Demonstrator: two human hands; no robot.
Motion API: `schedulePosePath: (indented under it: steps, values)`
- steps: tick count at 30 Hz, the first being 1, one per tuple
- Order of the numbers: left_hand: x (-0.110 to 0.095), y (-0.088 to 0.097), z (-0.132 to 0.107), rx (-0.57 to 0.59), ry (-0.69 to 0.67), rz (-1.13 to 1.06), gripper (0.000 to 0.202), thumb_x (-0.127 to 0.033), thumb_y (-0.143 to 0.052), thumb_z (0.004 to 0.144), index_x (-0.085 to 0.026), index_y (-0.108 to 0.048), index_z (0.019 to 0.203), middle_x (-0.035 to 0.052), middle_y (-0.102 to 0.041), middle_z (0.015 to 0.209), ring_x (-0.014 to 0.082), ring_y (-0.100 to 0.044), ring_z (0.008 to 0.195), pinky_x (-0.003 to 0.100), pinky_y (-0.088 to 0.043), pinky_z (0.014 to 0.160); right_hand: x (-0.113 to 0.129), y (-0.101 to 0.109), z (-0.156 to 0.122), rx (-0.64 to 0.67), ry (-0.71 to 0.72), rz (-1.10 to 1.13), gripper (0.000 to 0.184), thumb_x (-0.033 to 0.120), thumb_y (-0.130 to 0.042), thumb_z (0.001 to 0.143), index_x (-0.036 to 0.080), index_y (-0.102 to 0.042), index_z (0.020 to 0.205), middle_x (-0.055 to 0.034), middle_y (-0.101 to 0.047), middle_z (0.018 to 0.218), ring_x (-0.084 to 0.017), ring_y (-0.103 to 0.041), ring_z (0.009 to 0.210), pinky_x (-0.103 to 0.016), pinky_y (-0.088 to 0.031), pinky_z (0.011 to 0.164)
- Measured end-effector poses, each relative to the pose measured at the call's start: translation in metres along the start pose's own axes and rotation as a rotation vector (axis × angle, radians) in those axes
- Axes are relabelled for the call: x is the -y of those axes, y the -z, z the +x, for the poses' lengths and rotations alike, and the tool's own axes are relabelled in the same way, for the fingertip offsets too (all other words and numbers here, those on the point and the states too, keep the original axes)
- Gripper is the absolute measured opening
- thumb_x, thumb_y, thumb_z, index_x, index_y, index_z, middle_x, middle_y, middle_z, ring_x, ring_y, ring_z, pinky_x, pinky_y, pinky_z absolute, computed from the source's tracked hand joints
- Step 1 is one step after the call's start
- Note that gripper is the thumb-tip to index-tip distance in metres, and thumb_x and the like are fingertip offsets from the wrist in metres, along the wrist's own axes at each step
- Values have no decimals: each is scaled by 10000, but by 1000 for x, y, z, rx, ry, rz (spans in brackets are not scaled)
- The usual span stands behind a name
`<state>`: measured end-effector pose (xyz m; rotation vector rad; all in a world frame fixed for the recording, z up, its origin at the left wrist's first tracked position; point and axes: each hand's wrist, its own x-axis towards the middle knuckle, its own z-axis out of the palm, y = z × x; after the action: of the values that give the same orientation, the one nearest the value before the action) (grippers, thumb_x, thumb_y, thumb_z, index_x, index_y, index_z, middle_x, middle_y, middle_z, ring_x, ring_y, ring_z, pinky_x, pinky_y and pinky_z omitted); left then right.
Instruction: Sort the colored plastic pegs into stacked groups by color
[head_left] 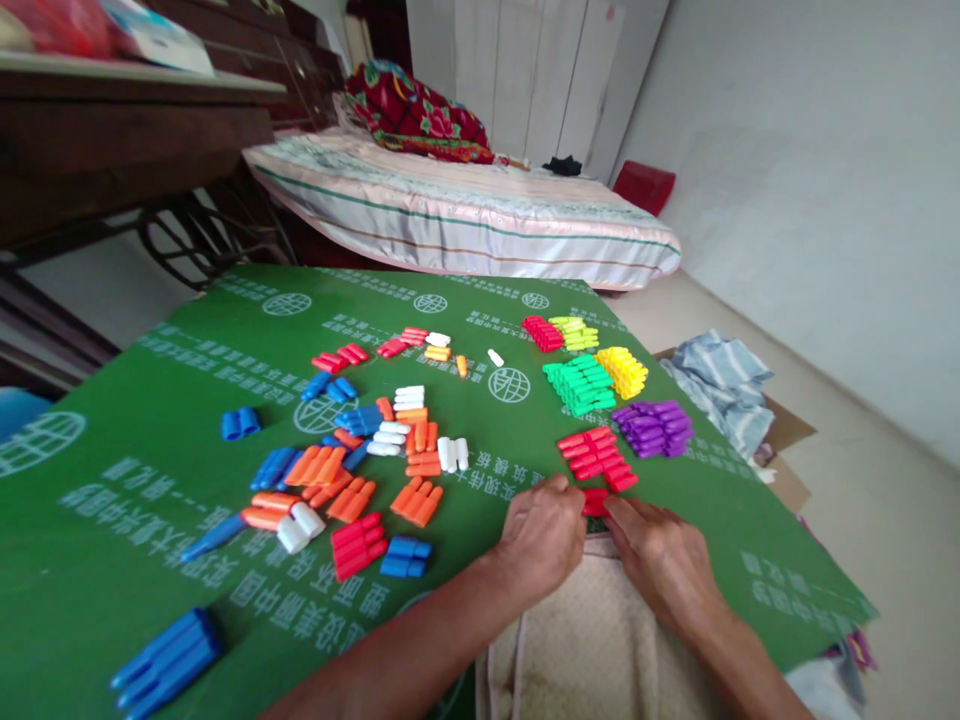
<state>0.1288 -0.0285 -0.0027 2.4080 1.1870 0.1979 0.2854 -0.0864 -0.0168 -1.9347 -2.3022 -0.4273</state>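
Note:
My left hand (541, 540) and my right hand (660, 555) meet at the near edge of a green board (187, 400). Both pinch a small red plastic cap piece (596, 502) between their fingertips. Just beyond it lies a stack of red pieces (596, 455). Farther back sit sorted stacks: purple (654, 428), green (579, 385), yellow (622, 372), lime (574, 333) and another red one (542, 333). A loose spread of orange, blue, white and red pieces (360, 450) covers the board's middle left.
A cream towel (592, 640) lies on my lap under the hands. Blue pieces (169, 665) lie at the board's near left. A bed with a striped cover (465, 210) stands behind the board. Folded cloth on cardboard (720, 385) lies on the floor at right.

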Motion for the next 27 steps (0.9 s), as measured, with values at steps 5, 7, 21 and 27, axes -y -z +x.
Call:
schedulePosePath:
  steps: [5, 7, 21, 27]
  values:
    - [-3, -3, 7, -20, 8, 20, 178, -211, -455, 828, -179, -630, 834, 69, -623, 849, 200, -616, 810, 301, -484, 697, -1, -6, 0, -60, -29, 26, 203, 163, -478, 871, 214, -671, 833, -8, -669, 672, -121, -594, 559, -233, -341, 545]
    - [-3, -4, 9, -26, -1, 23, 184, -211, -447, 834, -179, -628, 833, 68, -623, 847, 205, -617, 812, 303, -486, 692, -1, -8, 0, -68, -37, 34, 211, 160, -471, 874, 211, -671, 832, -5, -661, 661, -123, -590, 552, -242, -329, 539]
    - [-5, -9, 18, -54, -21, 46, 209, -212, -424, 839, -174, -629, 858, 74, -645, 893, 201, -612, 833, 305, -500, 715, 0, -13, 2, -131, -102, 28, 268, 167, -425, 884, 204, -690, 868, -15, -672, 657, -116, -589, 513, -237, -317, 492]
    - [-4, -12, 19, -66, -28, 40, 210, -213, -423, 841, -174, -624, 891, 77, -647, 915, 203, -612, 841, 308, -503, 725, 0, -15, 1, -123, -126, 36, 273, 171, -422, 886, 199, -693, 892, -25, -680, 669, -112, -585, 508, -227, -310, 478]
